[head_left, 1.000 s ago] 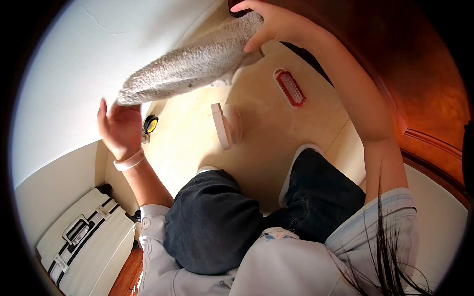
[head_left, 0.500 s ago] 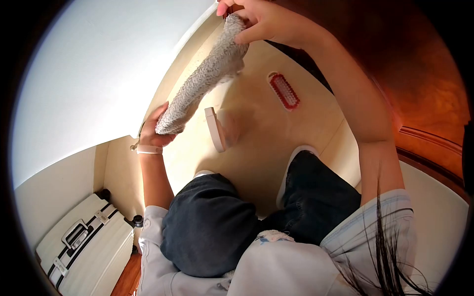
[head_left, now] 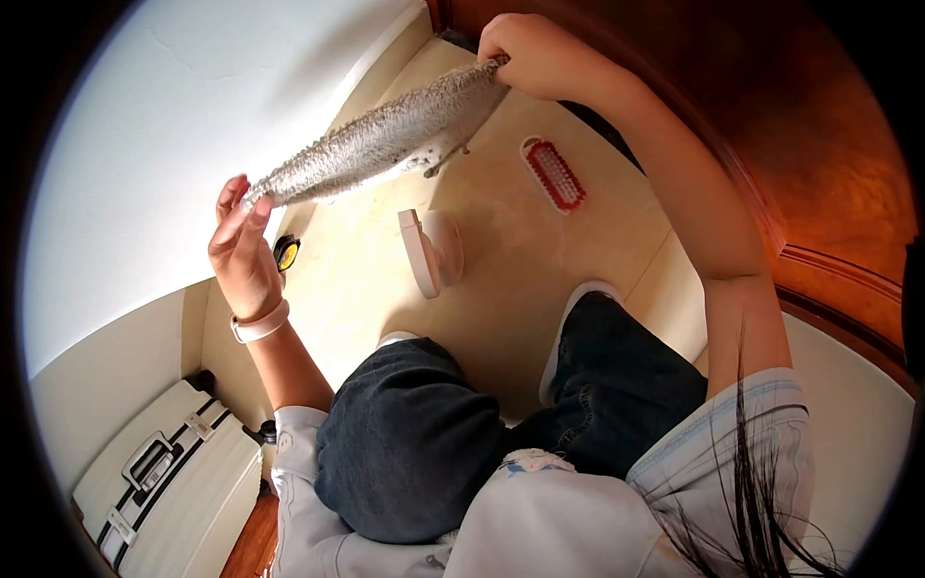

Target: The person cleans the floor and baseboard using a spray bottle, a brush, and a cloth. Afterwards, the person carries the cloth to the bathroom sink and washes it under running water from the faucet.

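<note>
A grey, fuzzy cloth with a shaggy upper face is stretched in the air between my two hands. At its left end, my left hand pinches a corner between thumb and fingers. The other end is gripped by my right hand, closed around the fabric at upper right. Dark spots show on the cloth's lower side, where a small dark piece hangs from the edge. Below it on the floor stands a pale, flat-sided object with a rounded part, whose kind I cannot make out.
A red-and-white scrubbing brush lies bristles up on the beige floor. A black-and-yellow round item sits by the white panel at left. A white suitcase lies lower left; reddish-brown wood borders the right.
My left hand has moved left and up, and my right hand slightly right and down. The cloth has swung to a flatter slant and is stretched longer. The black-and-yellow item has come into view.
</note>
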A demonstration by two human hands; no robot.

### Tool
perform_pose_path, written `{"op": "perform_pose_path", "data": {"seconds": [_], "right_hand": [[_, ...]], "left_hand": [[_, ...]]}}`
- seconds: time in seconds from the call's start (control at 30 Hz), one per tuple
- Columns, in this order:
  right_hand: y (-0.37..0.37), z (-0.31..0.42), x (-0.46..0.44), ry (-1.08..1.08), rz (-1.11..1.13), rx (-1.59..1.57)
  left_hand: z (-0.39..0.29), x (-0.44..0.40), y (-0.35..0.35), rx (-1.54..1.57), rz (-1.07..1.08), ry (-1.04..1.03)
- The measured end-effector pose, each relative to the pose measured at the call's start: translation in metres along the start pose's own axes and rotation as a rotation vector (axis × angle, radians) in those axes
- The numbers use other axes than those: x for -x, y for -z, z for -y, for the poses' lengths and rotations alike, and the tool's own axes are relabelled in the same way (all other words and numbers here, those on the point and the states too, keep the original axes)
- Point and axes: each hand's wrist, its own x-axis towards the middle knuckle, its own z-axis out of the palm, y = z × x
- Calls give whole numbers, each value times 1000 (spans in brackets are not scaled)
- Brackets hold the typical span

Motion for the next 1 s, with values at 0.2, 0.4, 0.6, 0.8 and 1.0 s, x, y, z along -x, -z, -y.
{"op": "perform_pose_path", "data": {"seconds": [0.2,0.4,0.6,0.8,1.0], "right_hand": [[8,-7,12,26,92,-419],[-15,-26,16,-92,208,-787],[-99,-42,13,-486,384,-1036],[-169,-20,16,-84,284,65],[-206,0,19,260,436,185]], "left_hand": [[-6,10,34,3,161,15],[1,18,37,-126,214,74],[82,13,32,159,-32,639],[190,50,22,-901,117,418],[176,63,-2,-910,195,296]]}}
